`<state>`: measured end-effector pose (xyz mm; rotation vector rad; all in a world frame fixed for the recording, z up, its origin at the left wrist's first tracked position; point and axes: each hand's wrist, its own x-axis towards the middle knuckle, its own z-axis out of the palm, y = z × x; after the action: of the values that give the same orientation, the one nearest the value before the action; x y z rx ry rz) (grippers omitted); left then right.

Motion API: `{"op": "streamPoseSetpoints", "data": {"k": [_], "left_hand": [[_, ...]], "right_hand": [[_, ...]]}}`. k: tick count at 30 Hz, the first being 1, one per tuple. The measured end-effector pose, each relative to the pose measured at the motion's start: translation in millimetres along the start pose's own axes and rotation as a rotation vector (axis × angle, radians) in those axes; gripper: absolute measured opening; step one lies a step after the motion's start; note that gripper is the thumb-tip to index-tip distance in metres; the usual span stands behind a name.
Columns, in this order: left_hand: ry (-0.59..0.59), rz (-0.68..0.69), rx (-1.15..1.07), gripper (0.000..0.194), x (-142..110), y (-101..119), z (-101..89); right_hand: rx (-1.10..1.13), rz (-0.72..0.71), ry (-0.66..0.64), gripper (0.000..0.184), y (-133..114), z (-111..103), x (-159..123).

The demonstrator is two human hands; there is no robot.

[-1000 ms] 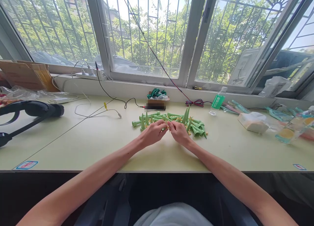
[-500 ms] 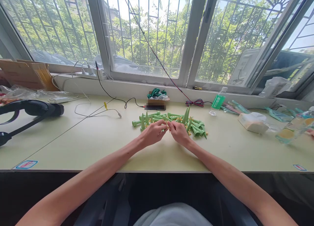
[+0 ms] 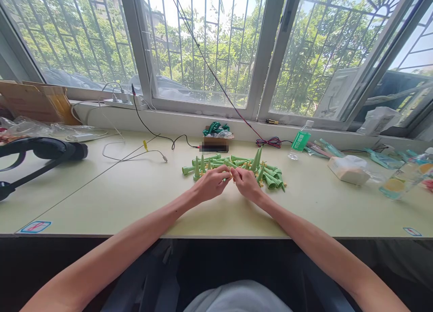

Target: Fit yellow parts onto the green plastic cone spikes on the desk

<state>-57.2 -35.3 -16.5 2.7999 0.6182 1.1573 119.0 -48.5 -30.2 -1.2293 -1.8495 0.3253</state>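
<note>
My left hand [image 3: 214,183] and my right hand [image 3: 246,181] meet above the table, at the near side of a pile of green plastic cones [image 3: 271,171]. The left fingers are closed round a green cone, of which only a small bit shows below them. My right hand is closed in a pinch, its thumb and finger against the left fingertips. Something small and yellowish shows between the hands, mostly hidden. Several cones stand upright, such as the green cone [image 3: 196,169] on the left; others lie on their sides. Small yellow pieces [image 3: 261,183] are scattered among them.
Behind the pile stands a small cardboard box [image 3: 215,142]. A water bottle [image 3: 301,140] and tissue pack [image 3: 349,169] are to the right, with another bottle [image 3: 395,183]. A black headset [image 3: 50,151] and a loose cable [image 3: 142,156] lie left on the table [image 3: 111,199].
My hands stay together in the same place, with only slight finger movement. At the far right edge, a reddish shape has come into view beside the bottle.
</note>
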Motion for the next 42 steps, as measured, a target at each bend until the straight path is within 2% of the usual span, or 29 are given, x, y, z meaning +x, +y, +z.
{"op": "streamPoseSetpoints", "data": {"k": [16,21,28,35,42], "left_hand": [[-0.001,0.033,-0.006,0.023,3,4,-3.5],[0.026,-0.012,-0.028,0.025,3,6,-2.0],[0.134,-0.132,-0.067,0.023,3,-1,6.2],[0.081,-0.156,-0.078,0.017,3,0,5.1],[0.091,-0.168,-0.079,0.014,2,0,5.8]], "right_hand": [[0.033,-0.017,-0.002,0.051,2,2,0],[0.048,-0.020,0.002,0.050,2,2,0],[0.099,0.003,-0.021,0.043,-2,3,-1],[0.098,0.001,-0.027,0.042,1,3,-1],[0.052,-0.015,-0.031,0.044,4,3,0]]}}
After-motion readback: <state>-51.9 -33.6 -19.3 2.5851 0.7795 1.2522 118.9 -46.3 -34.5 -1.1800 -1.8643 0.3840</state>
